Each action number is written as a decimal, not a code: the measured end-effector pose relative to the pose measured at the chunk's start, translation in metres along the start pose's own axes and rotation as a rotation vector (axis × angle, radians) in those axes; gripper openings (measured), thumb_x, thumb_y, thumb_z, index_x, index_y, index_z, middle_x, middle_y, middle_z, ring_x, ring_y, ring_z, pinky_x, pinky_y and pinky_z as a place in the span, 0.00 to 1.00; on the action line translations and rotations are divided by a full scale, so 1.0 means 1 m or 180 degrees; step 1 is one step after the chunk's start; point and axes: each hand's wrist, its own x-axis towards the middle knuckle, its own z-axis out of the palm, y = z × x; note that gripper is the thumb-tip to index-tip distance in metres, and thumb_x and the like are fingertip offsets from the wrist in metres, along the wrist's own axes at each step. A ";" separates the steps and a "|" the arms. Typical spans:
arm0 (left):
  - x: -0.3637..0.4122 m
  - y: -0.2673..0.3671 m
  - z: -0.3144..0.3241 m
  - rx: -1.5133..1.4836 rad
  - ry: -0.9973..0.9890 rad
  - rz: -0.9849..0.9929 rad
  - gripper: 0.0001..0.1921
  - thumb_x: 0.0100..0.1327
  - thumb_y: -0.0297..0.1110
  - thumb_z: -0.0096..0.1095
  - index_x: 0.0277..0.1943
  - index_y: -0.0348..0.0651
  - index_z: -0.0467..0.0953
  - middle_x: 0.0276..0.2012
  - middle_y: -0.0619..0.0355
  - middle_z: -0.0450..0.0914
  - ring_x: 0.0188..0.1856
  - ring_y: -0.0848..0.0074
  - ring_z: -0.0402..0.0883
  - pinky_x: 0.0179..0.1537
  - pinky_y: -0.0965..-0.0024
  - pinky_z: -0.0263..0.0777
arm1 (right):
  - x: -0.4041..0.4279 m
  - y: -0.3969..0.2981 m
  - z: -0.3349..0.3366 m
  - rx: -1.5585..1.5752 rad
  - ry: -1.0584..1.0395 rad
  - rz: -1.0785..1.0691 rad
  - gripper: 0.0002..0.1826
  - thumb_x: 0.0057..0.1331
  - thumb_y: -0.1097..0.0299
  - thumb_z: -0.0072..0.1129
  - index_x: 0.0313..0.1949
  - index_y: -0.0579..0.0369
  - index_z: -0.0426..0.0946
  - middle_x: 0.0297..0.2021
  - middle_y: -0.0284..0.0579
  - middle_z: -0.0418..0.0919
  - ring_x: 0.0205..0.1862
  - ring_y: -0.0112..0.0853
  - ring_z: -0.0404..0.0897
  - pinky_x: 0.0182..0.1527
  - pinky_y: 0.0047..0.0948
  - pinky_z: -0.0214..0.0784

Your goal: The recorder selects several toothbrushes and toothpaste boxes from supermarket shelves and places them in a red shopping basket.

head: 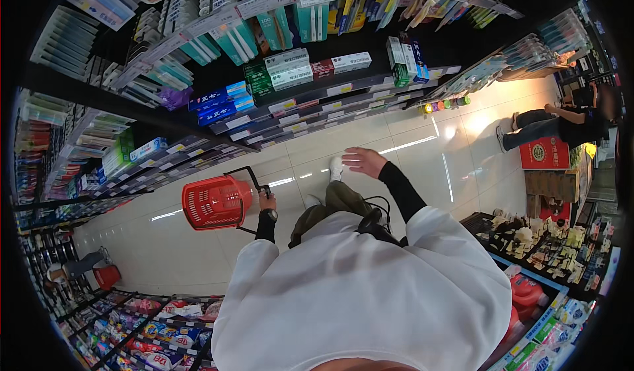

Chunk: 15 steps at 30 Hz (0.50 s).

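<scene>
My left hand (pixel 268 201) grips the black handle of a red plastic shopping basket (pixel 216 198), which hangs at my left side above the tiled floor. Through the basket's slotted wall I make out no goods. Nothing is in my right hand (pixel 365 162); it is held out in front of me with the fingers apart, over the floor near my white shoe (pixel 336 169). Ahead, a dark shelf bears toothpaste boxes (pixel 290 76), some white and green, others blue (pixel 223 111). Above them hang packs of toothbrushes (pixel 237 43) on hooks, behind a price rail (pixel 267 2).
At the far right a person (pixel 554 120) stands beside a red carton (pixel 545 153). Another person (pixel 74 267) is at the far left near a second red basket (pixel 107 277). Behind me are shelves of bagged detergent (pixel 163 331) and red bottles (pixel 526 291). A hanging-goods rack (pixel 525 237) stands right.
</scene>
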 end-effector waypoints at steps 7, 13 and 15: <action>0.040 -0.011 -0.001 0.1579 -0.0421 -0.0181 0.16 0.53 0.32 0.59 0.43 0.33 0.71 0.33 0.46 0.76 0.34 0.62 0.78 0.34 0.62 0.72 | 0.030 -0.071 -0.111 0.1244 0.1542 -0.0964 0.26 0.67 0.58 0.47 0.61 0.52 0.58 0.57 0.52 0.65 0.59 0.42 0.66 0.59 0.43 0.60; 0.036 0.005 0.023 0.2003 -0.0702 -0.0665 0.16 0.49 0.35 0.58 0.39 0.34 0.73 0.33 0.42 0.78 0.38 0.52 0.77 0.41 0.55 0.69 | 0.063 -0.150 -0.168 0.1398 0.2445 -0.1306 0.43 0.55 0.48 0.64 0.64 0.53 0.53 0.64 0.53 0.52 0.65 0.43 0.55 0.61 0.45 0.56; 0.045 0.003 0.034 0.1763 -0.0760 -0.0655 0.16 0.48 0.36 0.62 0.37 0.34 0.74 0.32 0.45 0.78 0.36 0.57 0.77 0.38 0.58 0.69 | 0.074 -0.169 -0.189 0.1473 0.2493 -0.1304 0.46 0.53 0.45 0.65 0.64 0.51 0.54 0.65 0.53 0.51 0.66 0.44 0.54 0.61 0.45 0.55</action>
